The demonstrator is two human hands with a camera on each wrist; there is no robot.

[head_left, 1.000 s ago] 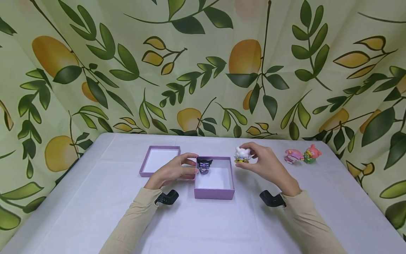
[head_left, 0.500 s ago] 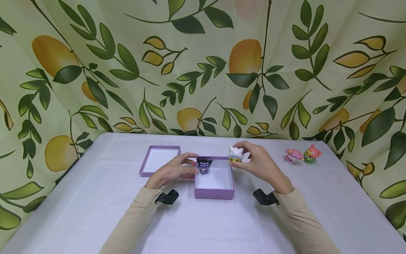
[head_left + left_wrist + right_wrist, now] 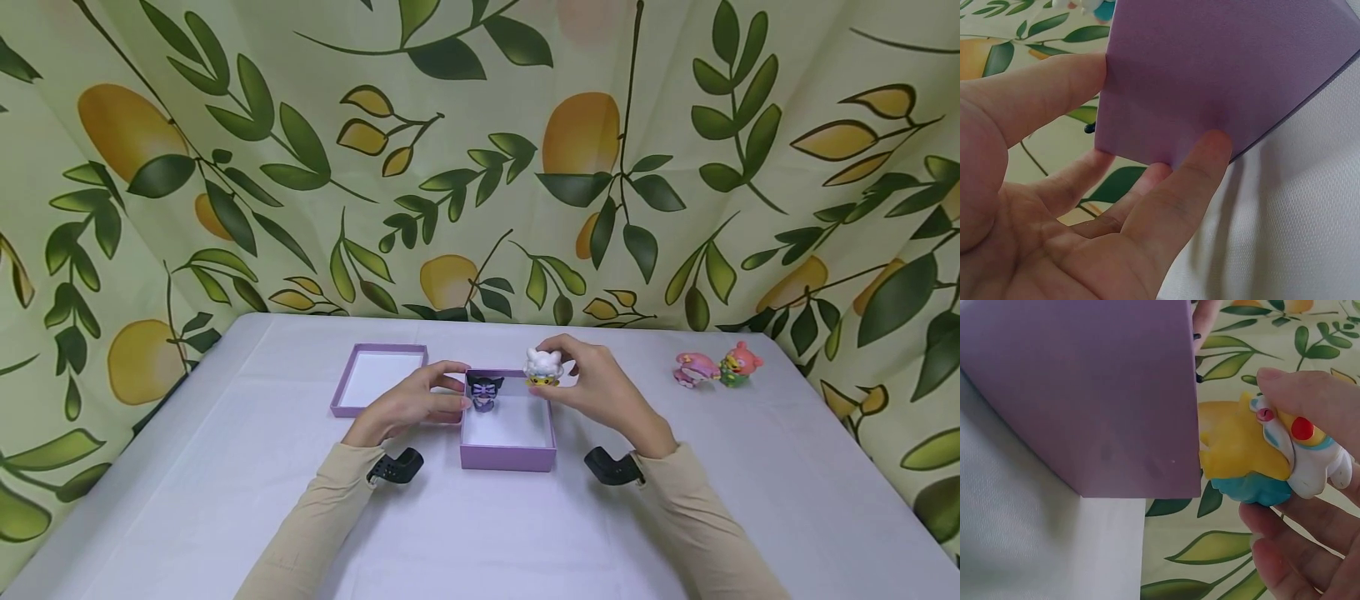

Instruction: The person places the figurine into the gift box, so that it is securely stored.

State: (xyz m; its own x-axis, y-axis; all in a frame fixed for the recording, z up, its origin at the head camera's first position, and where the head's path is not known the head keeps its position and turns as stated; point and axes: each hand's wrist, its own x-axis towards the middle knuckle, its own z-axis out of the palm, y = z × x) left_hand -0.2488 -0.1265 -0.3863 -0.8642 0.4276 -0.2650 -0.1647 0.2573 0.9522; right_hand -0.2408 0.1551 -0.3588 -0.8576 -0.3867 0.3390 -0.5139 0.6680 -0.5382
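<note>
My right hand (image 3: 602,385) pinches a small toy figurine with a white top and a yellow base (image 3: 543,367) between thumb and fingertips. The right wrist view shows yellow, teal and white parts on this figurine (image 3: 1244,447), with a red round spot. It is raised over the back right corner of an open purple box (image 3: 507,457). My left hand (image 3: 412,404) holds that box by its left side and back corner, its fingertips against the purple wall (image 3: 1210,62). Inside the box, at the back left, stands a black-and-purple figurine (image 3: 484,393).
A shallow purple lid (image 3: 380,379) with a white inside lies behind my left hand. Two more figurines stand at the back right of the white-covered table: a pink one (image 3: 696,369) and a coral-and-green one (image 3: 739,364). A leaf-patterned curtain (image 3: 480,167) hangs behind the table.
My right hand has moved left with the white-and-yellow figurine, from beside the box to over its back right corner. The left hand and the box stay in place.
</note>
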